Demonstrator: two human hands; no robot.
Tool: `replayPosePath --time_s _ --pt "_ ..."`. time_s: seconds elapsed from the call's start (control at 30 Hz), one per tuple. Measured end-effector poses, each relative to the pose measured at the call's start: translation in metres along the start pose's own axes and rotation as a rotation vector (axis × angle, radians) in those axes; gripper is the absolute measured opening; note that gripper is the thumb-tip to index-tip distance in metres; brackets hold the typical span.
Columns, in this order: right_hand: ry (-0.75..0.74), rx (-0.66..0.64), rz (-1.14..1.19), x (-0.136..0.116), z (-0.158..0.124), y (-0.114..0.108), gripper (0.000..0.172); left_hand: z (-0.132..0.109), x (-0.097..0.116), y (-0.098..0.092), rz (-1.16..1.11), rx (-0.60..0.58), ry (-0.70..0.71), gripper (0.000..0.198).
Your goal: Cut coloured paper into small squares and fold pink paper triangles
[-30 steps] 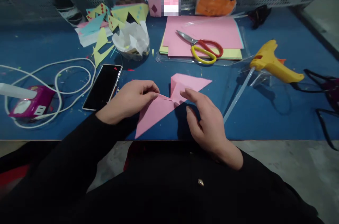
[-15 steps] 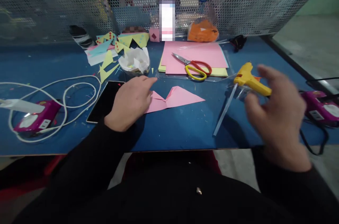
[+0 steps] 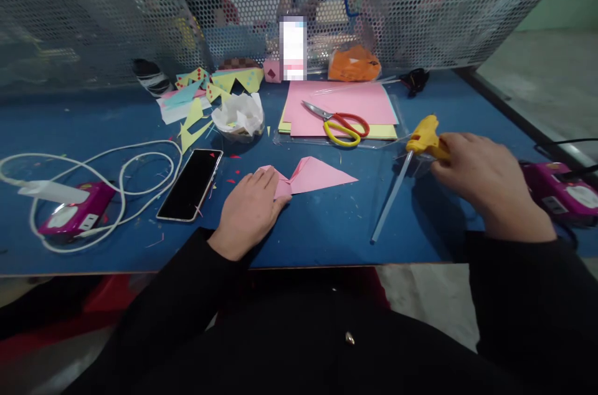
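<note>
My left hand point(image 3: 250, 211) lies flat over the left end of a folded pink paper piece point(image 3: 322, 176), its thumb along the near edge. Part of that paper is hidden under my fingers. On the right, my right hand point(image 3: 483, 177) is closed around the handle of a yellow hot glue gun point(image 3: 423, 134), which is low over the table. A long translucent glue stick point(image 3: 392, 195) slants from the gun toward the table's near edge. Left of my left hand lies a dark-screened phone point(image 3: 190, 186).
Red-and-yellow-handled scissors point(image 3: 343, 127) rest on stacked coloured paper point(image 3: 341, 99). A paper-lined bowl point(image 3: 239, 124) and yellow scraps point(image 3: 194, 121) stand left of them. Purple power strips point(image 3: 77, 211) with cables sit at both sides. A perforated metal screen point(image 3: 402, 9) borders the back.
My right hand has come down and closed around the glue gun's handle. My left hand has gone from pointing over the paper to lying flat on it. The view has shifted slightly.
</note>
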State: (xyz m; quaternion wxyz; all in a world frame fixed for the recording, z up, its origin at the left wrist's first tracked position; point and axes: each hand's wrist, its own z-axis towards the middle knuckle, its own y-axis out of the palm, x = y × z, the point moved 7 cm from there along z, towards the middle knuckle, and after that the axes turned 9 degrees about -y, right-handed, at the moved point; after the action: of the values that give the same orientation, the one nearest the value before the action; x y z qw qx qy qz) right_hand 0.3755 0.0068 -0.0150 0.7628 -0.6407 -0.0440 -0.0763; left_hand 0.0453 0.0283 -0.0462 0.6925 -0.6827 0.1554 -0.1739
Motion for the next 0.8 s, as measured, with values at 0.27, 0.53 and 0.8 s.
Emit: replayPosePath --time_s 0.27,0.53,0.8 --pt "0.022 0.028 0.031 0.003 0.002 0.003 0.028 -0.007 -0.017 0.012 0.013 -0.001 -0.009 0.056" --pt "0.069 0.160 0.165 0.007 -0.003 -0.006 0.037 -0.004 -0.008 -0.006 -0.114 0.040 -0.106 0.052" --pt "0.176 0.466 0.461 0.008 -0.020 -0.029 0.034 0.045 -0.005 -0.003 -0.434 0.102 -0.304 0.026"
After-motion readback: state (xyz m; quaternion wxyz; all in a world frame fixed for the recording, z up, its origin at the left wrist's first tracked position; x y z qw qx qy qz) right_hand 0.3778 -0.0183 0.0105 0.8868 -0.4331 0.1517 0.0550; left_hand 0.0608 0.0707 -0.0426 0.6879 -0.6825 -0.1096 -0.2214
